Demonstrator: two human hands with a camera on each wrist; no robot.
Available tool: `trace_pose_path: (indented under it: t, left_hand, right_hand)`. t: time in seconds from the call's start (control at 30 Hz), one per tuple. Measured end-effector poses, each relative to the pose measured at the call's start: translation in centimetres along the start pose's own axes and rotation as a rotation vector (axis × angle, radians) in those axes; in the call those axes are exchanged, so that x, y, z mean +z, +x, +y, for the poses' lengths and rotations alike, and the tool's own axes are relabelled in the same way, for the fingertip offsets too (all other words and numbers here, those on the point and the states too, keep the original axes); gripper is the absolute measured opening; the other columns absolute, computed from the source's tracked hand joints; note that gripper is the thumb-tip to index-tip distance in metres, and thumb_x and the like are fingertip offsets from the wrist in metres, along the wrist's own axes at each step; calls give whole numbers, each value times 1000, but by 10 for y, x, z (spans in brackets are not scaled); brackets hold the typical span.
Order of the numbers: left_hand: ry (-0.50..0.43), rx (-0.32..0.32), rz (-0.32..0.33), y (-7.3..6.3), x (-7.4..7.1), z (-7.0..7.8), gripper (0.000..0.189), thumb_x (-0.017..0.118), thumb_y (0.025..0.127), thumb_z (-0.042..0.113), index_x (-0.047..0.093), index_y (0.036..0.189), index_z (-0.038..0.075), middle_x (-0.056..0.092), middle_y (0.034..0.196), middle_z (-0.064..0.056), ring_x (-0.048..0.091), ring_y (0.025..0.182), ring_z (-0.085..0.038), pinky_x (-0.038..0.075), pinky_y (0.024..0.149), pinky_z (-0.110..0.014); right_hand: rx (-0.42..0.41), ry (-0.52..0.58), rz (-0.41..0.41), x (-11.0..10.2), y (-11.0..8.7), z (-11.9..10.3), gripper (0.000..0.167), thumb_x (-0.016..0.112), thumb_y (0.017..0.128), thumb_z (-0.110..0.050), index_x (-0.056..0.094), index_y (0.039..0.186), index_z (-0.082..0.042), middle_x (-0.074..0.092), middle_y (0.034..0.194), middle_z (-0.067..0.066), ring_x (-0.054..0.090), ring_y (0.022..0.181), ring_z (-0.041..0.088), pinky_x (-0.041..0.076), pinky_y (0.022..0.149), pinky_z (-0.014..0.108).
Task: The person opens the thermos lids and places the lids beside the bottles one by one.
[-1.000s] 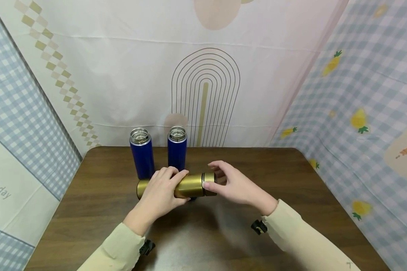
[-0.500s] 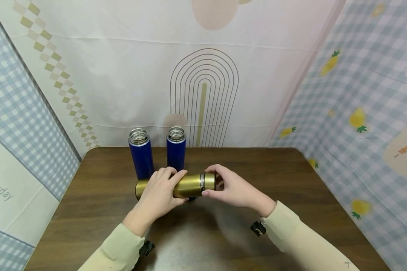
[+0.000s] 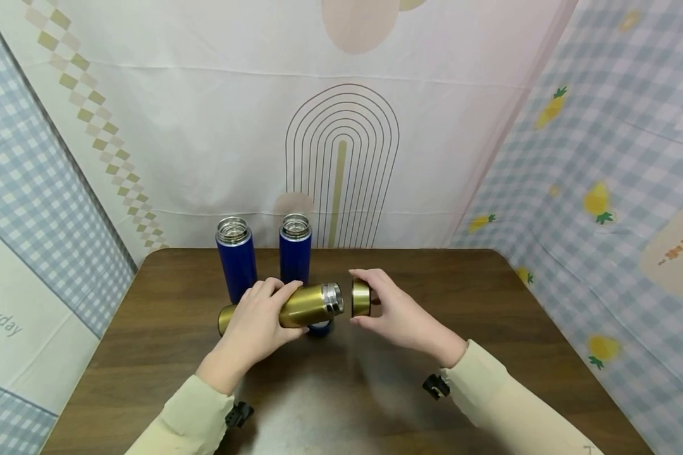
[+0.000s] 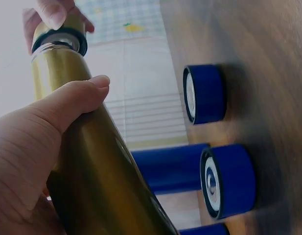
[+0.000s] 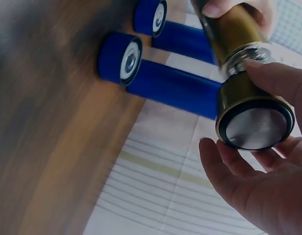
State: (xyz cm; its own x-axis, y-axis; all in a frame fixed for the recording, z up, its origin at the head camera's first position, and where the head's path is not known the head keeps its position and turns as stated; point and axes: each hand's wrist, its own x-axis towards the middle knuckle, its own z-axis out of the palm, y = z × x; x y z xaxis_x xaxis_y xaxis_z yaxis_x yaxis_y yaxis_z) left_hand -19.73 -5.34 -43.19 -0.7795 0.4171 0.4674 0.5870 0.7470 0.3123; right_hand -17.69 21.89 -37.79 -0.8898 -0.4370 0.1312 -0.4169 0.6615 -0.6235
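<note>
My left hand (image 3: 256,325) grips a gold thermos bottle (image 3: 307,308) lying nearly level above the table, its bare silver mouth (image 3: 332,299) turned to the right. Between the thumb and fingers of my right hand (image 3: 401,309) is the gold lid (image 3: 361,297), a small gap away from that mouth. In the right wrist view the lid's round end (image 5: 256,128) faces the camera. Behind the gold bottle stand two upright blue thermos bottles (image 3: 238,268) (image 3: 295,256), both without lids. Two blue lids (image 4: 205,94) (image 4: 229,181) rest on the table in the left wrist view.
The brown wooden table (image 3: 432,379) runs back to a white patterned cloth (image 3: 216,139). Checked cloth (image 3: 615,208) hangs at the right side, and more of it at the left. In the head view the gold bottle mostly hides the blue lids.
The gold lid has come off the bottle, leaving the silver mouth bare. My left hand has shifted the bottle left and tilted its mouth slightly up; a blue lid shows below it.
</note>
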Motion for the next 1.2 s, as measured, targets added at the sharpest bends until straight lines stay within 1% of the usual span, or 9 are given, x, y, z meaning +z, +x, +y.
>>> trace_pose_path:
  t: [0.1, 0.2, 0.3, 0.43, 0.57, 0.67, 0.8, 1.03, 1.2]
  left_hand:
    - [-20, -18, 11, 0, -2, -2, 80, 88, 62, 44, 57, 131, 19, 54, 105, -4, 53, 95, -27, 43, 83, -44]
    - [-33, -15, 12, 1, -3, -1, 79, 86, 63, 45, 57, 132, 18, 55, 106, -4, 53, 96, -27, 44, 83, -45]
    - [-39, -20, 10, 1, -4, 0, 79, 86, 64, 45, 57, 132, 18, 55, 108, -5, 54, 96, -27, 44, 83, -45]
    - [-58, -27, 25, 1, -4, 1, 79, 86, 64, 45, 57, 132, 18, 55, 109, -4, 54, 96, -26, 44, 83, -44]
    - [-98, -17, 62, 5, -4, 3, 78, 86, 65, 45, 57, 132, 18, 56, 109, -4, 54, 95, -25, 44, 81, -43]
    - [-146, -10, 101, 10, -6, 8, 79, 87, 64, 44, 56, 132, 18, 56, 109, -2, 54, 95, -24, 45, 81, -43]
    - [-216, -13, 144, 19, -9, 17, 82, 87, 64, 47, 55, 133, 18, 58, 111, -1, 54, 100, -21, 47, 82, -41]
    - [-311, -23, 178, 37, -8, 34, 83, 82, 67, 56, 53, 135, 18, 61, 121, 4, 51, 108, -16, 45, 90, -37]
    - [-404, -56, 182, 52, -4, 49, 83, 81, 69, 57, 52, 137, 20, 58, 125, 7, 50, 112, -15, 46, 91, -40]
  right_hand:
    - [6, -6, 34, -1, -1, 8, 72, 78, 82, -19, 40, 143, -16, 40, 134, -2, 53, 102, 11, 51, 85, 28]
    - [31, 14, 38, -1, -1, 16, 69, 78, 82, -21, 41, 141, -14, 40, 132, 0, 53, 102, 13, 50, 85, 28]
    - [60, 42, 36, 0, -1, 20, 69, 78, 83, -24, 41, 140, -14, 40, 130, 2, 54, 102, 16, 52, 82, 28]
    - [118, 83, 44, -1, -1, 26, 68, 78, 82, -26, 41, 138, -14, 42, 126, 3, 55, 100, 19, 53, 76, 29]
    - [194, 163, 49, -1, -2, 38, 68, 78, 82, -30, 40, 136, -14, 49, 119, 6, 58, 97, 18, 53, 74, 30]
    - [244, 185, 55, -1, -2, 51, 68, 77, 82, -38, 40, 135, -16, 53, 113, 7, 59, 93, 18, 53, 73, 32]
    - [283, 150, 63, 1, -4, 67, 66, 77, 80, -44, 44, 132, -19, 56, 108, 6, 57, 90, 19, 51, 71, 35]
    - [326, 120, 65, 8, -8, 85, 64, 79, 79, -40, 47, 129, -18, 56, 106, 5, 55, 90, 19, 49, 73, 34]
    - [345, 125, 71, 15, -12, 97, 65, 80, 79, -37, 47, 130, -13, 57, 109, 4, 56, 94, 18, 48, 78, 35]
